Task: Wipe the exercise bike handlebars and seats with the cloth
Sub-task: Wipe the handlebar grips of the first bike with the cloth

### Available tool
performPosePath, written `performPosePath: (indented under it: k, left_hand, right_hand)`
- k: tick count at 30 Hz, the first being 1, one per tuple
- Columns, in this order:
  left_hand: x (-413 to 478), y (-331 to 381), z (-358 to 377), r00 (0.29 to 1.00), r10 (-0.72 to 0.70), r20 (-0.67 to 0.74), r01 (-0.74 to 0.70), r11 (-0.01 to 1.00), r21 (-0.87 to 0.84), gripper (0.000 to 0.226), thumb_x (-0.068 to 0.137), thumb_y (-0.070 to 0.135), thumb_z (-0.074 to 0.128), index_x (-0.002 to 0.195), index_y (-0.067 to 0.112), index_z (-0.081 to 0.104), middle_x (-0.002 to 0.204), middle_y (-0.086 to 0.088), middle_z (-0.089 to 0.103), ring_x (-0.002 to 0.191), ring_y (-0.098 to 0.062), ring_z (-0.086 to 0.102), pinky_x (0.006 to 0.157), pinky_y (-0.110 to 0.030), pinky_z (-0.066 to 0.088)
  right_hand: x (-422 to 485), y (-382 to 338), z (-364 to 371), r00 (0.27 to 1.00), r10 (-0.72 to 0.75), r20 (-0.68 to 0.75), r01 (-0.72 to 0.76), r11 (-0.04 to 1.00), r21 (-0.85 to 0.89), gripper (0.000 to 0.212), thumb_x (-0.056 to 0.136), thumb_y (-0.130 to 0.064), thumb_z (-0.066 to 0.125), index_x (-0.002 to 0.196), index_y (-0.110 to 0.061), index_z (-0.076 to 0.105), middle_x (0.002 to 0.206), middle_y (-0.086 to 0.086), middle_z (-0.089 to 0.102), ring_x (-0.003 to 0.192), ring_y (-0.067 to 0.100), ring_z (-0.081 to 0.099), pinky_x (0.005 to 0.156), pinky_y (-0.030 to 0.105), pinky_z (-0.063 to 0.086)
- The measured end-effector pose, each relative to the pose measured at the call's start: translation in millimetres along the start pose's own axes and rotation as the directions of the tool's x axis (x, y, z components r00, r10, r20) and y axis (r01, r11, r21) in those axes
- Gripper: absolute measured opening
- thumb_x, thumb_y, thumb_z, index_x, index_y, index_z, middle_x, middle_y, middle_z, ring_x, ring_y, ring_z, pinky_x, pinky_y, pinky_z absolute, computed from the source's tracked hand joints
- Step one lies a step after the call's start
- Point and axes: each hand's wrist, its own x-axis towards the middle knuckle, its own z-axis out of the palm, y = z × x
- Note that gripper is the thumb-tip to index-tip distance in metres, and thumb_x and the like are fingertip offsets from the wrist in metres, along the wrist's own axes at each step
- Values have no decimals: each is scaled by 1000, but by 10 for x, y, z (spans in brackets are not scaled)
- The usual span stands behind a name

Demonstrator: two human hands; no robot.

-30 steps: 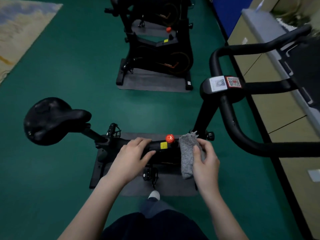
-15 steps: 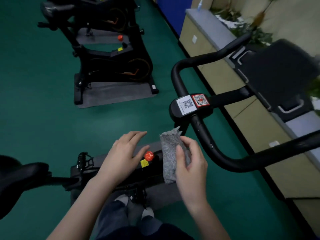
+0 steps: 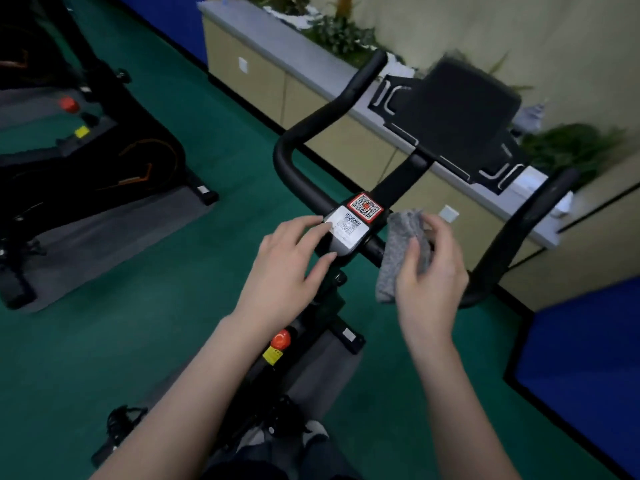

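The near bike's black handlebar [image 3: 304, 133] curves in a U in front of me, with a QR-code label block [image 3: 349, 226] at its centre and a black tablet holder [image 3: 457, 116] behind. My right hand [image 3: 429, 282] pinches a folded grey cloth [image 3: 398, 251] just right of the label block, over the bar's middle. My left hand [image 3: 284, 271] hovers at the label block's left side with fingers spread and nearly straight, fingertips by the label. The bike's seat is out of view.
A second black exercise bike [image 3: 86, 161] stands on a grey mat [image 3: 104, 237] at the left. A low beige cabinet with a grey top [image 3: 277, 39] and plants runs along the right. A blue panel [image 3: 581, 358] stands at lower right. Green floor lies between.
Both hands rose from the bike frame by the red knob up to the handlebar centre. The view swung right, so the seat left the frame.
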Motion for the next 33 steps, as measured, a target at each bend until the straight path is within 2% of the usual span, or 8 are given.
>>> performPosePath:
  k: [2,8,10,13,18,21,27,33]
  left_hand:
    - [101,-14,31,999,54,9,-54,998,-26,40,94,30,55,130,13,54,135,0,50,123,-21,45,100,-42,39]
    - [289,-20,122,985,166,-55,-169,984,-52,36,91,25,60,124,11,59,128,-1,55,121,-22,46,96,-36,36]
    - [350,-5,158,978,202,-59,-205,978,-47,35,91,24,60,123,10,60,127,-2,56,122,-22,46,96,-34,34]
    - [431,21,222,967,243,-74,-247,967,-60,32,91,20,61,121,8,61,123,-4,58,119,-24,48,94,-37,37]
    - [488,-22,327,953,271,-133,-284,955,-88,30,91,18,61,118,5,62,120,-8,58,115,-27,49,93,-39,40]
    - [479,-57,384,946,295,-137,-308,948,-83,34,92,21,59,121,4,60,123,-10,56,118,-27,47,94,-39,40]
    - [482,-134,452,930,314,-189,-341,931,-131,35,93,18,59,124,4,59,124,-9,57,121,-27,48,98,-41,41]
    - [489,-144,486,925,324,-197,-352,927,-131,35,94,20,58,125,4,59,124,-9,57,120,-27,48,98,-42,41]
  right_hand:
    - [3,-64,109,1000,0,-2,0,999,-51,26,92,-1,52,116,-4,63,109,13,63,92,11,56,81,-3,31]
    - [-29,-163,266,1000,-13,-1,12,970,-245,19,89,-5,60,105,-2,69,100,15,65,77,29,66,69,20,41]
    - [-16,-164,285,999,-6,38,17,954,-300,20,88,-13,65,105,-4,69,101,14,65,77,31,66,69,30,45]
    - [35,-126,275,996,41,73,-15,945,-326,22,88,-18,65,107,-7,70,103,12,65,81,33,65,73,37,49]
    - [22,6,107,997,73,11,-64,930,-361,20,90,-13,62,106,-4,70,103,14,67,80,33,65,75,39,53]
    - [-3,-7,103,996,80,-33,-86,935,-345,21,89,-10,62,107,-3,70,101,16,67,78,31,65,74,32,50]
    - [108,-168,386,998,68,15,-61,952,-300,22,92,-12,57,109,-4,68,102,16,66,84,34,63,76,34,42]
    - [-90,-33,182,999,-43,-15,37,949,-313,16,83,-1,67,100,-2,69,94,16,64,69,31,65,63,38,56]
